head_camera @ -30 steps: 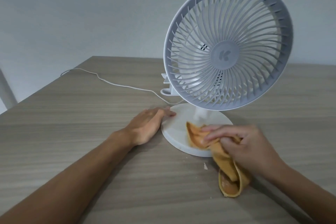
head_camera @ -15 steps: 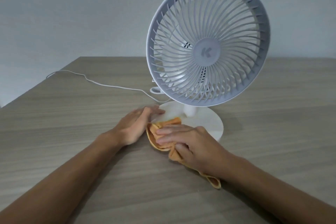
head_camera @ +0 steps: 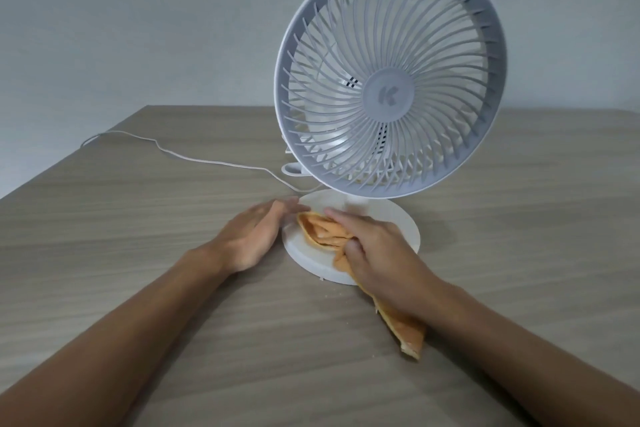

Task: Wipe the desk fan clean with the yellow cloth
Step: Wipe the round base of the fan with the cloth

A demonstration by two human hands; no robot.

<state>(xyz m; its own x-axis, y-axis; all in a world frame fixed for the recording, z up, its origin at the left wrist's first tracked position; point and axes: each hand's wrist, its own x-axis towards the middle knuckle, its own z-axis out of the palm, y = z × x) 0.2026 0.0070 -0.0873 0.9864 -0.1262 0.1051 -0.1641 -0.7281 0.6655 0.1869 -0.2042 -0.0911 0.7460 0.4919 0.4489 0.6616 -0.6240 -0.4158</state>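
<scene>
White desk fan [head_camera: 388, 94] sits upright on the table, round grille tilted back a bit, grey hub in the middle with a K logo. It's on a flat round base [head_camera: 388, 218] with a short neck. The yellow cloth [head_camera: 322, 232], more orange-ish really, lies bunched on the front-left of that base, and its tail trails off the edge onto the tabletop.

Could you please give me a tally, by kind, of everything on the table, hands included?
Desk fan: 1
Power cord: 1
Yellow cloth: 1
Hands: 2, the left hand against the fan's base, the right hand pressing the cloth onto it
Total: 5
</scene>
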